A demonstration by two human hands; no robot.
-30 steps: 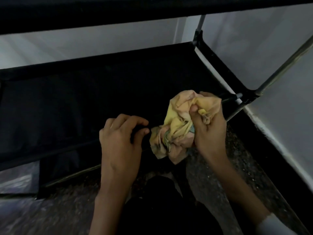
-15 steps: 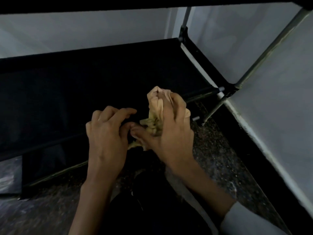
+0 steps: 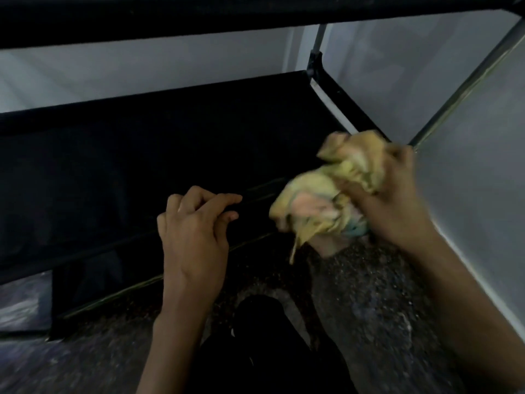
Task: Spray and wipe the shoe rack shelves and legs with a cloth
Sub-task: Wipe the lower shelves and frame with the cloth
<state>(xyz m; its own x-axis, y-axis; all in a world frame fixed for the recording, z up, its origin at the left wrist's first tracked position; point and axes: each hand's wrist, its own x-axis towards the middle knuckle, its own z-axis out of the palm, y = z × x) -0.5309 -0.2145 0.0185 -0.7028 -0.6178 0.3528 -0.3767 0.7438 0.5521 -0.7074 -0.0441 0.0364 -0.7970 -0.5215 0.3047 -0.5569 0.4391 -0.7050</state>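
Observation:
A black fabric shelf [image 3: 142, 155] of the shoe rack fills the middle of the view, with another black shelf [image 3: 199, 15] overhead. My left hand [image 3: 196, 226] grips the shelf's front rail [image 3: 255, 194] with curled fingers. My right hand [image 3: 397, 200] holds a crumpled yellow and pink cloth [image 3: 321, 200] against the right end of that rail, near the front corner. The cloth is blurred with motion. A grey metal leg [image 3: 466, 83] rises from that corner to the upper right. No spray bottle is visible.
White walls [image 3: 468, 194] close in behind and to the right of the rack. A speckled dark floor [image 3: 369, 308] lies below, with my dark-clothed knee [image 3: 261, 336] at the bottom centre. A back leg [image 3: 316, 49] stands in the far corner.
My right hand has swept the cloth rightward along the front rail, away from my left hand and toward the corner. My left hand keeps its hold on the rail.

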